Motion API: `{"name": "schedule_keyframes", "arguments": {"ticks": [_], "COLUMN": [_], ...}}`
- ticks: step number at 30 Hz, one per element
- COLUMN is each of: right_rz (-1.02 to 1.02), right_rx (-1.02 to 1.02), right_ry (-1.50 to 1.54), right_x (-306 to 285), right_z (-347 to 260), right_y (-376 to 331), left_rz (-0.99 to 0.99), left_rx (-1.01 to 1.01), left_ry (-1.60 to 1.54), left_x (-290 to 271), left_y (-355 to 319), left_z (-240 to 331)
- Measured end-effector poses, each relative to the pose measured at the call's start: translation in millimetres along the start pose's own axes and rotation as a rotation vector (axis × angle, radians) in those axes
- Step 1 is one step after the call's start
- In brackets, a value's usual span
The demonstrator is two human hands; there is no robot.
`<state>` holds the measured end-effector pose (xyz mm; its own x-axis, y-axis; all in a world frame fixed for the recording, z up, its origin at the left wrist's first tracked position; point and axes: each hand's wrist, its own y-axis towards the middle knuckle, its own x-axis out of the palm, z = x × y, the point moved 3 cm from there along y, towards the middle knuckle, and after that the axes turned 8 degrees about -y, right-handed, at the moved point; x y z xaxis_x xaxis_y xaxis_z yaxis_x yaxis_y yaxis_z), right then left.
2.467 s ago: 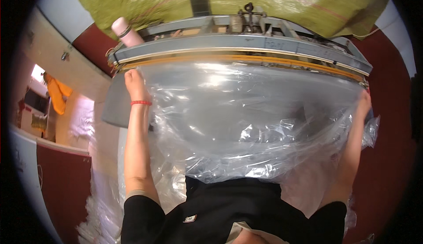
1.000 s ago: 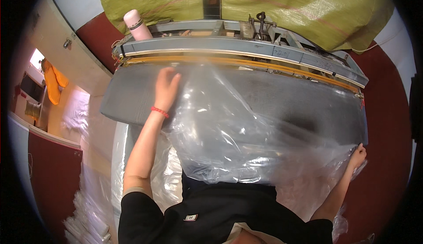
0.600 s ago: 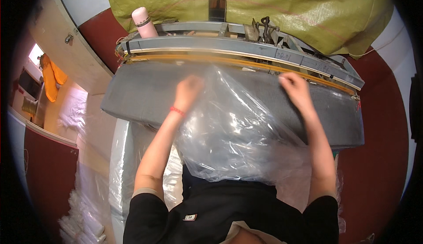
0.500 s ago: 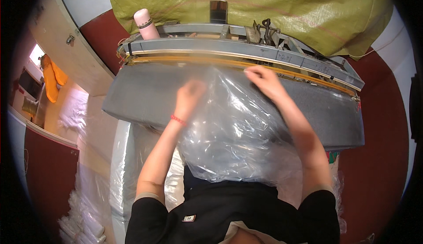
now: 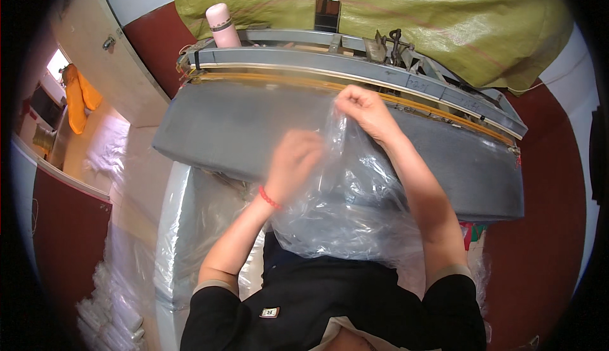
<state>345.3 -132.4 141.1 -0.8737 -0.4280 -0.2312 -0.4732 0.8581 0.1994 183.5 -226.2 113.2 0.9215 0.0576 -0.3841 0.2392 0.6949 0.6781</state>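
A clear, crinkled plastic sheet point(image 5: 342, 218) hangs from the grey padded work surface point(image 5: 235, 123) down to my lap. My right hand point(image 5: 366, 111) pinches its upper edge between thumb and fingers, close to the yellow strip point(image 5: 273, 79) of the long metal-framed machine point(image 5: 298, 59). The sheet gathers into a narrow fold below that pinch. My left hand point(image 5: 295, 161), with a red beaded bracelet point(image 5: 269, 197) at its wrist, is beside the sheet, over the front of the padded surface. Motion smears its fingers, so their grip cannot be made out.
A pink bottle point(image 5: 222, 27) and a dark phone point(image 5: 327, 15) stand behind the machine's front bar, near a metal clamp point(image 5: 394, 48). Wrapped plastic point(image 5: 174, 237) lies at my left, with more plastic bundles point(image 5: 111, 313) on the floor. A large green-yellow sack point(image 5: 444, 21) fills the back.
My right hand has moved left and now pinches the sheet's top edge, drawing it into a fold. My left hand has shifted right and lower. The whole view has shifted slightly.
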Motion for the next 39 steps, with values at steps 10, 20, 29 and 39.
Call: {"name": "schedule_keyframes", "arguments": {"ticks": [10,20,29,39], "right_rz": [0.852,1.273,1.396,1.134], "right_rx": [-0.266,0.012,0.37,0.804], "right_ry": [-0.245,-0.38,-0.775,-1.236], "right_x": [-124,-331,-414,-389], "right_z": [-73,46,126,120], "right_y": [-104,-272,-378,-383], "left_rz": [-0.812,-0.58,0.479,0.071], "left_rx": [-0.37,-1.123,-0.061,-0.647], "left_ry": [-0.396,0.808,0.989,1.112], "left_x": [22,-314,-245,-281], "left_y": [-63,-224,7,-41], "left_z": [-9,-161,-78,-227]}}
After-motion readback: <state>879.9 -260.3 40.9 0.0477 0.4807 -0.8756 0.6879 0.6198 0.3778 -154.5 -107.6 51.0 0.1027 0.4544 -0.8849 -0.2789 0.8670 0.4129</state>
